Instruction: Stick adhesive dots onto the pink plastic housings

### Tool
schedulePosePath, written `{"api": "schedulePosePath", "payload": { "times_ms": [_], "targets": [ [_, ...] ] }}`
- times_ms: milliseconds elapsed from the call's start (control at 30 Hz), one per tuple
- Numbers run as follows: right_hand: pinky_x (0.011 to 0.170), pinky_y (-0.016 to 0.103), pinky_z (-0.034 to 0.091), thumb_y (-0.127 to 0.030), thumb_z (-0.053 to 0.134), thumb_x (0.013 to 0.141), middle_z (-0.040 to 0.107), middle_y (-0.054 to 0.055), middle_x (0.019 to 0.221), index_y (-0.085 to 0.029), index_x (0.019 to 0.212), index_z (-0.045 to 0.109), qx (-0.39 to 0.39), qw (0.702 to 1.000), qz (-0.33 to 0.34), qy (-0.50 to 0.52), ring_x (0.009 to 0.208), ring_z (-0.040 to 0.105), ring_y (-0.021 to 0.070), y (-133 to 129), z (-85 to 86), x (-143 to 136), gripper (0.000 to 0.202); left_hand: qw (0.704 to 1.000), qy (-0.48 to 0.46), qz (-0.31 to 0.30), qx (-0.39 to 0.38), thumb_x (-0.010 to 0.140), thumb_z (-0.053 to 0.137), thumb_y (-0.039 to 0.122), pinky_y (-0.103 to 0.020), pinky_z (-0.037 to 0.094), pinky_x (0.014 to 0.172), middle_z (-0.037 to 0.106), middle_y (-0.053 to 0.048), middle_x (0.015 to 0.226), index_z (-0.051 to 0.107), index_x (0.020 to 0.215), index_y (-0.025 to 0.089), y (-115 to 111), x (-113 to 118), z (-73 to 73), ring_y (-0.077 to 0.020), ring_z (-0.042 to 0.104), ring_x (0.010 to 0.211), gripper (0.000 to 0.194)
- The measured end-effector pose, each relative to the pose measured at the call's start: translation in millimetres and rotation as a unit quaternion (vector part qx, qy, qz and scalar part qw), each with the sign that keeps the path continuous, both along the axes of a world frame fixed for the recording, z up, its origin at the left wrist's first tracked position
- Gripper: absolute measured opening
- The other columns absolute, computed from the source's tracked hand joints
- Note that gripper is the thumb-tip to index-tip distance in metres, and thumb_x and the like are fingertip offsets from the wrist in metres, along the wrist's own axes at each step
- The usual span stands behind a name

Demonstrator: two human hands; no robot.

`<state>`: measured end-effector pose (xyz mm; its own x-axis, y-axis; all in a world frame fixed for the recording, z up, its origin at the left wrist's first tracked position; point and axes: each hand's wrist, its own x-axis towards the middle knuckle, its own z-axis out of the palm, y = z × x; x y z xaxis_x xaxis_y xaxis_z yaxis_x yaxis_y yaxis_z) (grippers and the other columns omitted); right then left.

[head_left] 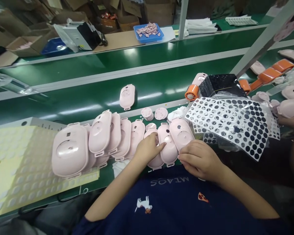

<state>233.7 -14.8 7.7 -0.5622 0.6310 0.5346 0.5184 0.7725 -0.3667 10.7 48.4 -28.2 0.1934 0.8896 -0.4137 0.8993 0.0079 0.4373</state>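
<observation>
Pink oval plastic shells lie in an overlapping row along the bench. My left hand [149, 147] rests over the right part of the row, thumb and fingers apart, touching a shell with a black dot [169, 150]. Beside it, my right hand [201, 160] has its fingers closed round the lower edge of another dotted shell [180, 130], which is tilted. Left of my hands, more shells overlap, with a large one [70, 153] at the end. Round pink discs [161, 113] are stacked behind the shells.
A sheet of black dot stickers [227, 120] lies at right, near orange tape dispensers [193, 92]. Yellow sticker sheets [26, 173] are at left. One shell [127, 97] sits on the green belt [88, 88]. Another person's hand [292, 120] holds a pink part at far right.
</observation>
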Motion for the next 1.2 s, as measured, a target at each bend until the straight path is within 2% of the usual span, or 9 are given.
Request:
{"api": "schedulePosePath", "payload": {
  "times_ms": [167,333,433,567,667,800,900,967,1200],
  "targets": [
    [0.077,0.033,0.048,-0.015,0.057,0.094,0.074,0.004,0.090,-0.020,0.095,0.066,0.007,1.000,-0.010,0.006,0.078,0.062,0.0168,16,-0.6,-17,0.010,0.999,0.025,-0.011,0.022,0.089,0.056,0.053,-0.040,0.049,0.077,0.074,-0.018,0.104,0.058,0.114,0.017,2,5,1.0,-0.0374,0.071,0.100,0.043],
    [0.088,0.038,0.049,-0.022,0.054,0.097,0.075,0.009,0.109,-0.018,0.106,0.071,-0.066,0.978,-0.136,-0.140,0.100,0.067,0.0239,71,-9.6,-39,0.020,0.999,0.033,-0.004,0.040,0.086,0.060,0.053,-0.041,0.050,0.078,0.072,-0.022,0.105,0.057,0.107,0.016,4,12,-2.6,-0.0400,0.071,0.099,0.043],
    [0.096,0.040,0.047,-0.019,0.052,0.095,0.070,0.012,0.128,-0.018,0.116,0.071,-0.136,0.935,-0.198,-0.262,0.115,0.063,0.0275,115,-17.9,-52,0.029,0.999,-0.020,0.020,0.040,0.083,0.062,0.051,-0.042,0.050,0.077,0.072,-0.020,0.104,0.053,0.110,0.017,1,9,-1.5,-0.0398,0.072,0.097,0.044],
    [0.105,0.039,0.042,-0.010,0.049,0.093,0.066,0.011,0.139,-0.018,0.125,0.071,-0.143,0.927,-0.154,-0.312,0.129,0.057,0.0264,160,-33.3,-65,0.039,0.981,-0.164,0.092,0.042,0.079,0.065,0.041,-0.045,0.051,0.083,0.073,-0.016,0.105,0.049,0.114,0.019,-10,-10,-1.2,-0.0371,0.071,0.100,0.044],
    [0.105,0.037,0.040,-0.010,0.051,0.093,0.068,0.008,0.138,-0.022,0.120,0.075,-0.150,0.921,-0.111,-0.342,0.129,0.057,0.0250,175,-42.9,-73,0.039,0.927,-0.324,0.186,0.046,0.071,0.069,0.036,-0.047,0.051,0.094,0.073,-0.014,0.111,0.049,0.121,0.019,-19,-32,-4.4,-0.0336,0.070,0.104,0.057],
    [0.104,0.041,0.037,-0.015,0.049,0.094,0.070,0.010,0.133,-0.023,0.114,0.078,-0.152,0.916,-0.113,-0.353,0.126,0.057,0.0269,178,-46.3,-79,0.036,0.752,-0.568,0.334,-0.009,0.064,0.072,0.041,-0.049,0.052,0.100,0.074,-0.013,0.115,0.057,0.121,0.017,-31,-52,-4.4,-0.0357,0.067,0.114,0.064],
    [0.105,0.044,0.036,-0.014,0.048,0.093,0.071,0.010,0.131,-0.022,0.113,0.078,-0.160,0.913,-0.147,-0.345,0.126,0.058,0.0273,176,-45.9,-81,0.037,0.640,-0.655,0.395,-0.076,0.066,0.071,0.040,-0.052,0.052,0.102,0.078,-0.012,0.102,0.063,0.116,0.016,-36,-53,-0.8,-0.0376,0.068,0.114,0.056],
    [0.107,0.049,0.034,-0.016,0.048,0.093,0.073,0.012,0.126,-0.020,0.110,0.078,-0.168,0.909,-0.171,-0.339,0.122,0.060,0.0288,175,-47.3,-80,0.035,0.609,-0.672,0.416,-0.068,0.068,0.071,0.036,-0.052,0.052,0.105,0.079,-0.011,0.100,0.065,0.117,0.016,-37,-51,1.0,-0.0366,0.068,0.116,0.054],
    [0.112,0.060,0.033,-0.016,0.046,0.097,0.070,0.014,0.132,-0.020,0.115,0.076,-0.168,0.919,-0.226,-0.278,0.120,0.062,0.0303,162,-40.7,-70,0.035,0.586,-0.678,0.441,-0.052,0.073,0.070,0.033,-0.051,0.050,0.110,0.078,-0.010,0.111,0.064,0.124,0.017,-32,-43,2.6,-0.0343,0.064,0.127,0.054]
  ]
}}
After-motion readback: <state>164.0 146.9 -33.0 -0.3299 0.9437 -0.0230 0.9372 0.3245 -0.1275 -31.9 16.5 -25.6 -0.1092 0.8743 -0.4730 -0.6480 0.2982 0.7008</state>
